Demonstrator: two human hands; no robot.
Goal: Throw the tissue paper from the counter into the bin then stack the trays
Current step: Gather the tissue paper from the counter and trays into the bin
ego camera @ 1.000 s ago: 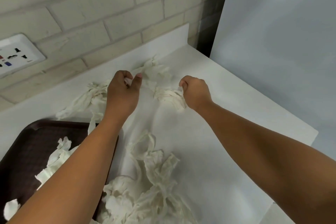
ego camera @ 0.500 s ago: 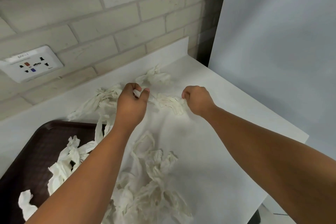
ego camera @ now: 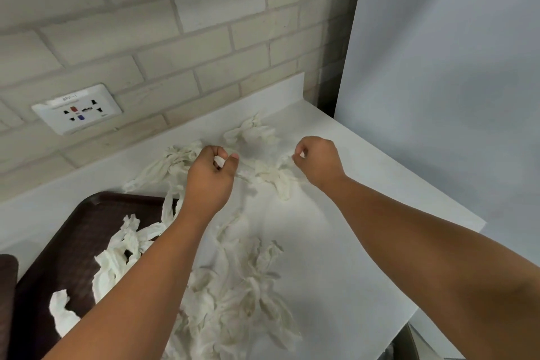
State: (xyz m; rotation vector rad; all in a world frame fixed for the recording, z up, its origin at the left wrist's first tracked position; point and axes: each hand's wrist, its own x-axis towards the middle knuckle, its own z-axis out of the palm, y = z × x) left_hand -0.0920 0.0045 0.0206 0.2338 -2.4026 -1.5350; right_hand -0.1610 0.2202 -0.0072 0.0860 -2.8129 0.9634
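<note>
— Tissue paper (ego camera: 268, 175): did the hands have hold of any?
— Yes. The left hand (ego camera: 210, 181), at the middle of the frame, was curled, its thumb and forefinger pinching a white scrap. The right hand (ego camera: 317, 162), just right of it, was curled too, its fingertips closed on the end of a twisted strand lying on the counter between the two hands.
— And the rest of it?
— Scattered over the white counter (ego camera: 365, 213). A crumpled clump (ego camera: 251, 133) sat just above the hands, near the back edge. A longer twist (ego camera: 163, 166) ran off to the left of the left hand. A large heap (ego camera: 239, 301) lay at the lower centre, between the forearms.
— Any on the trays?
— Several pieces (ego camera: 117, 257) lay on a dark brown tray (ego camera: 58, 242) at the lower left, partly hidden by the left forearm. A sliver of a second dark tray (ego camera: 7, 286) showed at the left edge of the frame.
— What stood behind?
— A pale brick wall (ego camera: 175, 38) with a white socket plate (ego camera: 77, 109) at the upper left, and a plain grey panel (ego camera: 438, 67) filling the right side.
</note>
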